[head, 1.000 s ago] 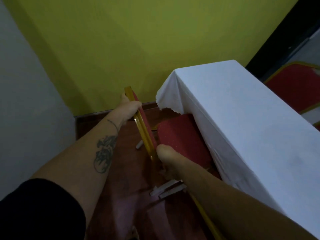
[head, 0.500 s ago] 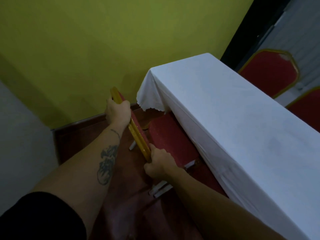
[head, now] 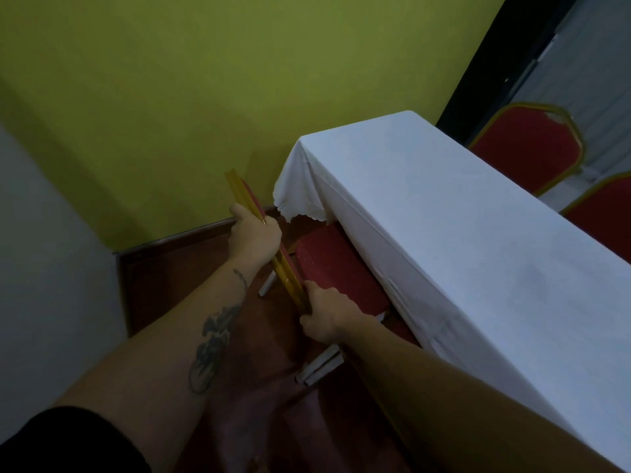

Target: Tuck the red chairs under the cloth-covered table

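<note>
A red chair [head: 336, 271] with a gold frame stands beside the long table under a white cloth [head: 461, 240]. Its red seat reaches partly under the hanging cloth edge. I see the chair's backrest edge-on as a gold bar. My left hand [head: 254, 237] is closed around the upper part of that backrest. My right hand [head: 326, 314] grips the backrest's lower near end. Two white-tipped chair legs [head: 319, 367] show below my right wrist.
A yellow-green wall [head: 239, 97] stands close behind the chair and table end. Dark red floor [head: 170, 285] lies to the left, with a pale wall [head: 44, 268] beyond. Two more red gold-framed chairs [head: 527, 145] stand on the table's far side.
The chair has slid further toward the table, with more of its seat under the cloth. Both hands kept their hold on the backrest. My view has swung, so more of the far chairs shows.
</note>
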Demonstrator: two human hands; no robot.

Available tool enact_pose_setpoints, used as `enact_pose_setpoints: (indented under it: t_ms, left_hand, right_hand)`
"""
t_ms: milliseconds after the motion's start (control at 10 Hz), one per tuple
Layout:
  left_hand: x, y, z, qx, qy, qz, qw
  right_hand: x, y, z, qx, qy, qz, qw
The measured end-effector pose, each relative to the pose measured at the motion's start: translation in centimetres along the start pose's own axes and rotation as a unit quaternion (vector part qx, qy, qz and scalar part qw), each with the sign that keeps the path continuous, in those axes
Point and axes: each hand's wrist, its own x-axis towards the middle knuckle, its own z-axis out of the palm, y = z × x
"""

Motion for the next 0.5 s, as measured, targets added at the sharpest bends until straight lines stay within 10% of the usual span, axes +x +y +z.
enact_pose_setpoints:
  t_ms: [500]
  left_hand:
    - [-12.6,2.7,0.8,0.075,-0.035,-0.010,0.996]
  right_hand:
    - [-11.4,10.8,-1.8,0.015,0.179,-0.060,0.982]
